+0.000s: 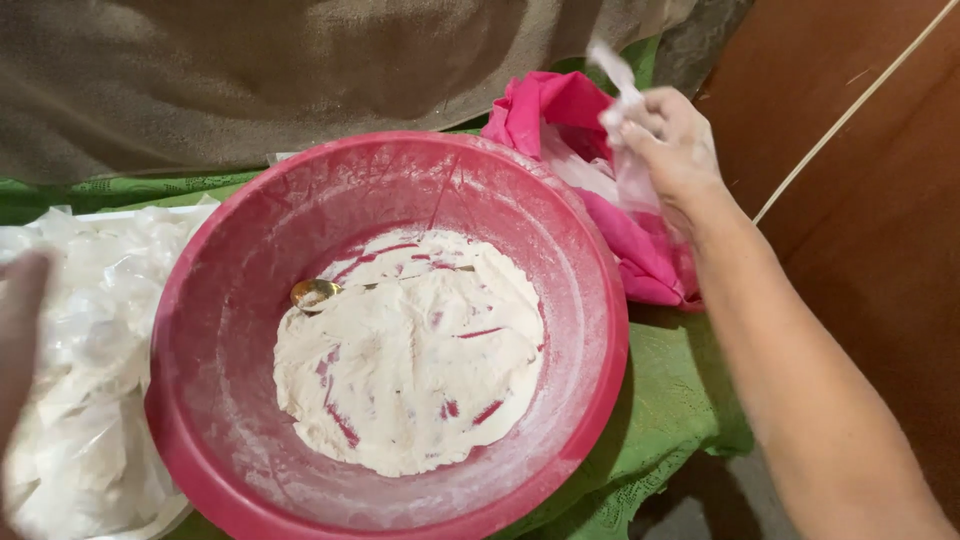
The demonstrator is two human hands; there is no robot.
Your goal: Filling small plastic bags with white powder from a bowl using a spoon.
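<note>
The thin clear plastic bag [628,150] is up at the top right, just past the rim of the bowl. The right hand [672,140] pinches it near its top, fingers closed tight on the plastic, and the bag hangs down in front of a bright pink crumpled cloth [560,110] (the cloth lies right behind the bowl).

Next to it sits the big round red plastic bowl [590,330]. Its walls are dusty white. White flour [410,360] covers the bottom, with red streaks where the bowl shows through. A small shiny metal spoon [315,293] lies at the flour's left edge, its handle partly buried.

The left hand [18,330] is at the far left edge, very blurry, so I cannot tell if it is open or closed. It is over a heap of crinkled white plastic bags [90,400].

Under everything is a green cloth [670,400]. A brown wooden surface [870,200] is on the right.
</note>
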